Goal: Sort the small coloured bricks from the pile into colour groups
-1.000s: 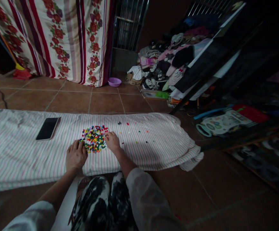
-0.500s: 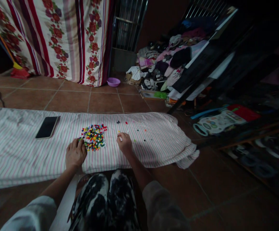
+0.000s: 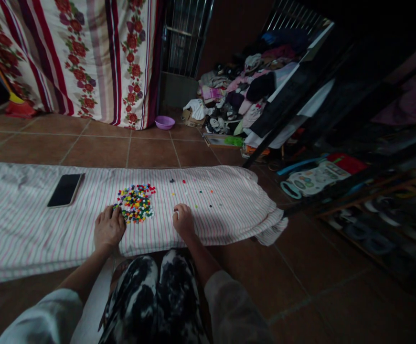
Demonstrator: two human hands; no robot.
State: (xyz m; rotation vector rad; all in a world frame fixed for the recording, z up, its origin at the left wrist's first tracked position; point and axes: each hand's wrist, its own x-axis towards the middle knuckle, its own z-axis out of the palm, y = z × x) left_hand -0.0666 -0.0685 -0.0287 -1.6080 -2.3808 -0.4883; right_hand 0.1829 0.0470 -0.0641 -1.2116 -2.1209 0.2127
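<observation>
A pile of small, many-coloured pieces [image 3: 136,204] lies on a striped cloth [image 3: 68,239]. My left hand [image 3: 110,227] rests flat on the cloth, its fingertips at the pile's near left edge. To the right of the pile, my right hand [image 3: 184,221] is closed in a pinch low over the cloth. Whatever it may hold is too small or hidden to name. Beyond and beside it, several single pieces lie spread apart, among them a red piece [image 3: 184,181], a yellow piece [image 3: 173,194], a green piece [image 3: 196,206] and a black piece [image 3: 210,206].
Left of the pile lies a dark-screened phone [image 3: 65,190]. On the tiled floor behind are a purple bowl [image 3: 165,123], a heap of clothes [image 3: 236,91] and a red broom [image 3: 20,108]. A colourful toy panel [image 3: 317,177] and a shoe rack [image 3: 372,196] stand at the right.
My right hand has drawn slightly back towards me, uncovering a yellow and a white piece. My left hand stays by the pile. The whole view has shifted a little.
</observation>
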